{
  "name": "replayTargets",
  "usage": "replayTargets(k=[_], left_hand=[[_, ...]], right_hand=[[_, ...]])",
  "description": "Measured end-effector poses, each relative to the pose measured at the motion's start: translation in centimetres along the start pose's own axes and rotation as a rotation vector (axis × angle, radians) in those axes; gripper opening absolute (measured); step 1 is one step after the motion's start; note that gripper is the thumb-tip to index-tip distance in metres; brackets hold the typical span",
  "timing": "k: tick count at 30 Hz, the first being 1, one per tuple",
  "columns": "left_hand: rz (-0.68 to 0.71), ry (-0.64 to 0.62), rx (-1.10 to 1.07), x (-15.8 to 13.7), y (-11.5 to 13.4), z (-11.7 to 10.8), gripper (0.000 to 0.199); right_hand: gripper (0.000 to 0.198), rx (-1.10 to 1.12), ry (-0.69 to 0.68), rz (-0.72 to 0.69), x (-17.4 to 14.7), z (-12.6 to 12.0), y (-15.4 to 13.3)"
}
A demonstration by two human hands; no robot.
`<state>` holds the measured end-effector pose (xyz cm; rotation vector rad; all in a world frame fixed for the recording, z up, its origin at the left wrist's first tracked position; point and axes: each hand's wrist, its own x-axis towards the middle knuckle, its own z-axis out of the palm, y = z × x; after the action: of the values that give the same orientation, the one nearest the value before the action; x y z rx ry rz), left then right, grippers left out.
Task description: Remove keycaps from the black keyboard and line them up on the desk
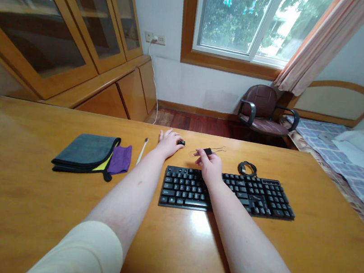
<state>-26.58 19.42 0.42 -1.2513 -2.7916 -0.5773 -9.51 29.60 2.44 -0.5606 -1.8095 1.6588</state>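
Note:
My left hand [168, 144] rests at the far side of the desk, its thumb and a finger closed around a small black piece [181, 142] that looks like a keycap. Over the top edge of the black keyboard [188, 188], my right hand [211, 164] pinches the black handle of a wire keycap puller [207, 151]. Thin wire prongs stick out from both sides of that handle. The keyboard lies flat, partly covered by my right hand and forearm. Its coiled black cable [247, 168] sits just behind it.
Left of my arm lie a white toothbrush [142, 151], a purple cloth [120, 160] and a folded grey towel [85, 152] with black edging, all on the wooden desk [10, 184]. Beyond the desk stand a brown armchair [261, 103], a glass-fronted cabinet [93, 64] and a bed [353, 157].

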Motion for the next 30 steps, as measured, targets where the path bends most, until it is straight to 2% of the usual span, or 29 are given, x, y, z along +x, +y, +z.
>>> replayTargets(k=[14,19,30], left_hand=[[-0.033,0.013,-0.014,-0.3,-0.5,-0.4,0.029],[-0.047,0.014,-0.011,-0.2,-0.9,-0.2,0.023],[-0.019,0.014,-0.013,-0.1,-0.1,-0.2,0.026]], right_hand=[[0.042,-0.047,-0.007,0.004,-0.1,-0.2,-0.3],[0.042,-0.046,-0.012,-0.014,-0.1,-0.1,-0.1],[0.041,-0.019,0.002,0.002,0.0,0.0,0.1]])
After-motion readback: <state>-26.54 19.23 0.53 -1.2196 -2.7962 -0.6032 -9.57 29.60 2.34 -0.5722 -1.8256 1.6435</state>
